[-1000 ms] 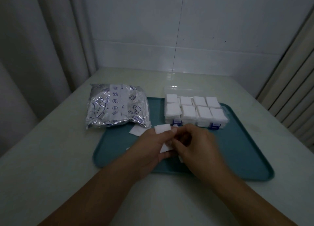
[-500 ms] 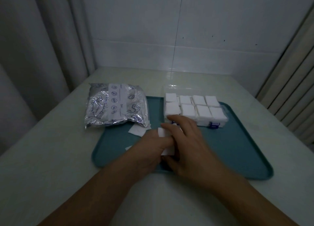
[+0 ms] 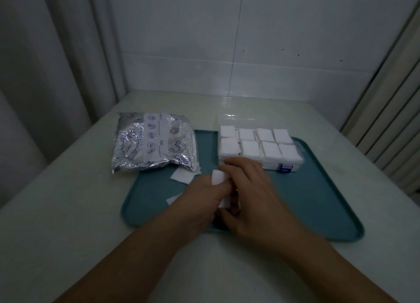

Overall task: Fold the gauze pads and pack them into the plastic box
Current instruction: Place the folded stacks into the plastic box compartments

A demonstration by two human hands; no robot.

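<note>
Gauze, a small white square pad, sat between the two hands over the middle of the flat teal plastic tray, its upper corner poking out above the knuckles. The left hand pinched the pad from the left, thumb and fingers curled onto it. The right hand lay across it from the right, fingers bent over the pad and thumb tucked beneath; how firmly it gripped could not be told.

Just beyond the right fingertips stood the clear plastic compartment box at the tray's far edge, its eight cells filled with folded white pads and its lid open behind it. Open tray floor lay to the right of the hands and along the near rim.

Two loose white gauze squares lay on the tray left of the hands, one near the far left corner and one partly hidden by the left wrist. A crinkled silver foil pouch with blue printing rested on the pale table, overlapping the tray's far left edge.
</note>
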